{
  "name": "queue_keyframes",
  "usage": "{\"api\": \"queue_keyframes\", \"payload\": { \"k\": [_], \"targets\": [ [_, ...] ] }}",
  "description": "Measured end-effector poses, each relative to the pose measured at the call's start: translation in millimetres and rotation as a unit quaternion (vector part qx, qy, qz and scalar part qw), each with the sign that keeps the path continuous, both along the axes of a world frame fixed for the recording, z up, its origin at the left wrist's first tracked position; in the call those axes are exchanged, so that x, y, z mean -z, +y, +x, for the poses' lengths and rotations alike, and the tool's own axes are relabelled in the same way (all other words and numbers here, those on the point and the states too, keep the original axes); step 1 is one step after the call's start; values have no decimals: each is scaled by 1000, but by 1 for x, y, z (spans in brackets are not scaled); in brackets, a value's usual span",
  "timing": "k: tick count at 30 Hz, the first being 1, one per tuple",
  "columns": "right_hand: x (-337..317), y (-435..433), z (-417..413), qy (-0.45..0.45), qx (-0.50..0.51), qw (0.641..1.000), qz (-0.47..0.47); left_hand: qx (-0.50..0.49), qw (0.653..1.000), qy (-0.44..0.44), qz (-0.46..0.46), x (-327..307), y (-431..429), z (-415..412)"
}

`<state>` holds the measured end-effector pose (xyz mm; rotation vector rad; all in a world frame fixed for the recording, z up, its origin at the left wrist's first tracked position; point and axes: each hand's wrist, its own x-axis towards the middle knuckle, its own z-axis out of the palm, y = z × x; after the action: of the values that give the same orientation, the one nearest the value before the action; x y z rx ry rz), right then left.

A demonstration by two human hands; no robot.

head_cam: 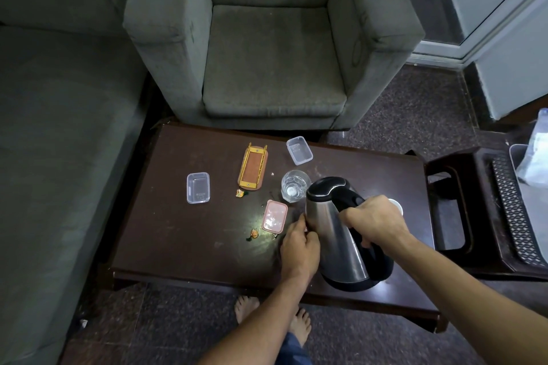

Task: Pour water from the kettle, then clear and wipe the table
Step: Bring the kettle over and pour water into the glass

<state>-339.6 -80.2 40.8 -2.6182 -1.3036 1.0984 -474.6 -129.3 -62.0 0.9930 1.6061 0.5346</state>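
Head view: the right hand (376, 225) grips the handle of the kettle (341, 234), which tilts toward the glass (295, 190) at its 11 o'clock. The left hand (299, 246) touches the steel side, fingers curled; whether it grips, I cannot tell. A hasty tilt could overshoot the glass and flood the table (178, 246).

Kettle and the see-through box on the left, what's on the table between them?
In the head view, a pink-lidded box and a small orange scrap lie between the kettle and the left clear box.
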Motion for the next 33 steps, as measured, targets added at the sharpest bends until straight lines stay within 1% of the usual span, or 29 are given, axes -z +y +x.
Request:
{"api": "queue_keyframes", "payload": {
  "k": [10, 33],
  "targets": [
    [-2, 1, -3, 6, 8, 1000, 1, 2, 1000, 1, 9, 0, 1, -1],
    [-4, 4, -4, 5, 12, 1000, -3, 14, 1000, 3, -1, -6, 6, -4]
  ]
}}
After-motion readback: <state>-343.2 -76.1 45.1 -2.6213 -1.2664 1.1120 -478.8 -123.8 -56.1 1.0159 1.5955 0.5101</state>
